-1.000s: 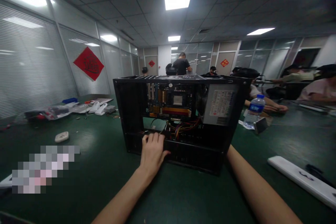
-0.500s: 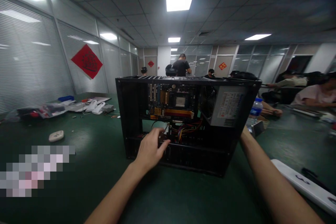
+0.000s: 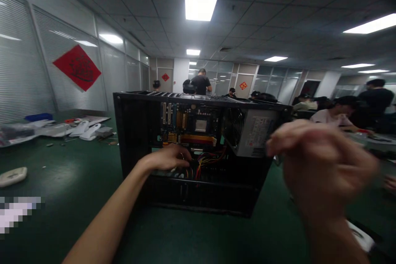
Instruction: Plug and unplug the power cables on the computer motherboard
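Head view: the computer case [image 3: 219,185] stands open-side forward, likely so the left hand [image 3: 167,158] reaches wires [image 3: 201,161]; I cannot tell if it or the right hand [image 3: 323,163] pinches anything.

Print on the power supply's [image 3: 246,142] white label [image 3: 259,131] is too small to read. The red wall diamond's [image 3: 77,67] dark characters are illegible too.

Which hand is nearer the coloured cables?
Left. The left hand is inside the case, just left of the coloured cables; the right hand is in the air to their right, nearer the camera.
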Action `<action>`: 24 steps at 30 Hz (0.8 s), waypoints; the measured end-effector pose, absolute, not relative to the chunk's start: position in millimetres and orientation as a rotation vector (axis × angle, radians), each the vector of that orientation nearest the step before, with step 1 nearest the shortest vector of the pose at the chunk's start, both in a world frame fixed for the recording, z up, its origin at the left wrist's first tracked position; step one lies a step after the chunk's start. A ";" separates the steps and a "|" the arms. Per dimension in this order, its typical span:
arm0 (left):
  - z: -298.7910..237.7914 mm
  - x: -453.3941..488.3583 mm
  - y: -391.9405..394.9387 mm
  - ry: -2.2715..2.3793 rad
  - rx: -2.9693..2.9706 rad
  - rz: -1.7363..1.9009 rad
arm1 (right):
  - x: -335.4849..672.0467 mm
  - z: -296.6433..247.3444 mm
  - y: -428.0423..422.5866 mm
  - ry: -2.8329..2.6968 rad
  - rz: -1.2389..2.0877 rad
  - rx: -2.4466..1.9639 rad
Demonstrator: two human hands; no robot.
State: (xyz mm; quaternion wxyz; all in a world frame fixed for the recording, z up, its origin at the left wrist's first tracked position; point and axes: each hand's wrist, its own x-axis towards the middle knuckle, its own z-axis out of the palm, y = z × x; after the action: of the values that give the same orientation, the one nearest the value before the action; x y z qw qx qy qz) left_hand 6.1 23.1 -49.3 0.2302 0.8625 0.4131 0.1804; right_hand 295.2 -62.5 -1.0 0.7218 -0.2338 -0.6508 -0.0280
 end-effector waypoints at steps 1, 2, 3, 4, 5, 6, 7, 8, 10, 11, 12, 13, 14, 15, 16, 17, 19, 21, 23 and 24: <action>-46.3 4.7 22.6 1.138 2.333 0.537 | 276.5 -3.7 -63.2 -1.696 -0.015 -0.520; -43.1 2.7 21.9 1.140 2.293 0.582 | 258.9 -6.9 -60.1 -1.899 0.023 -0.567; -39.7 0.5 21.1 1.143 2.257 0.636 | 243.1 -10.7 -53.6 -1.993 0.065 -0.622; -36.5 -1.7 20.3 1.144 2.223 0.696 | 229.6 -15.3 -44.3 -2.035 0.106 -0.667; -33.5 -3.6 19.5 1.143 2.191 0.758 | 218.3 -20.6 -33.2 -2.037 0.149 -0.723; -30.8 -5.1 18.8 1.141 2.157 0.822 | 209.4 -26.3 -21.1 -2.030 0.206 -0.777; -28.5 -6.0 18.1 1.140 2.115 0.885 | 202.6 -32.0 -9.2 -2.029 0.274 -0.807; -26.8 -6.3 17.5 1.141 2.067 0.943 | 197.6 -37.4 1.8 -2.027 0.347 -0.815; -24.5 -5.1 16.5 1.146 1.961 1.025 | 192.6 -46.1 18.6 -2.011 0.511 -0.771; -24.0 -3.9 16.0 1.151 1.909 1.048 | 192.1 -49.0 24.0 -1.988 0.602 -0.730; -23.6 -2.4 15.5 1.150 1.863 1.061 | 192.7 -51.0 27.5 -1.955 0.697 -0.695; -23.5 -0.8 15.1 1.141 1.826 1.070 | 194.3 -52.2 29.4 -1.914 0.792 -0.672; -23.4 0.8 14.9 1.124 1.796 1.080 | 196.5 -52.7 30.0 -1.872 0.879 -0.661; -23.5 2.3 14.8 1.100 1.774 1.087 | 199.0 -52.8 29.7 -1.832 0.956 -0.660; -23.7 3.7 14.9 1.075 1.761 1.090 | 201.7 -52.6 29.1 -1.792 1.023 -0.665; -24.1 4.9 15.3 1.053 1.754 1.093 | 204.1 -52.4 28.3 -1.753 1.077 -0.671; -25.5 7.1 16.7 1.041 1.747 1.113 | 207.8 -52.5 27.0 -1.686 1.153 -0.668; -27.5 8.8 18.8 1.056 1.737 1.167 | 209.5 -53.1 26.3 -1.630 1.203 -0.651; -29.5 10.2 20.6 1.069 1.724 1.227 | 209.7 -53.9 26.0 -1.587 1.232 -0.631; -30.2 10.9 21.1 1.071 1.721 1.246 | 209.6 -54.3 25.8 -1.568 1.241 -0.621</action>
State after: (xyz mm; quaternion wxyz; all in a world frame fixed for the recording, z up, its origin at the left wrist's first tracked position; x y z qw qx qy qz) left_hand 10.9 21.1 -30.2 0.3721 0.6714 0.4178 0.4861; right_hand 209.6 25.8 -54.3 0.5002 -0.2567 -0.6486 0.5131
